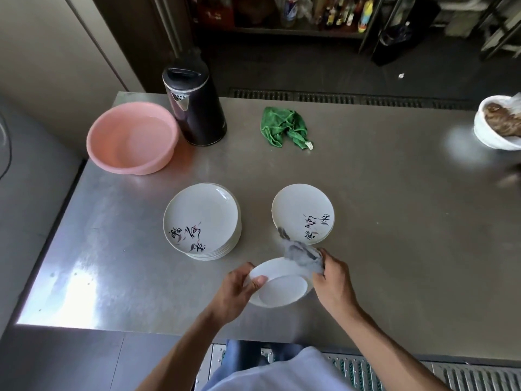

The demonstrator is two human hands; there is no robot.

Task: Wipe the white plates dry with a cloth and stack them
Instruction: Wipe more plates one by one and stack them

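I hold a white plate (279,289) over the near part of the steel table (394,249), its underside facing up. My left hand (239,292) grips its left rim, thumb on top. My right hand (332,280) clutches a grey-white cloth (300,253) against the plate's far right rim. A stack of several white plates (201,218) with black brush lettering stands to the left. A single plate (303,213) with the same lettering lies to the right of the stack, just beyond the cloth.
A pink basin (132,136) sits at the table's far left, with a black kettle (194,105) beside it. A crumpled green cloth (284,127) lies at the back centre. A white bowl (499,122) with brown food stands at the right edge.
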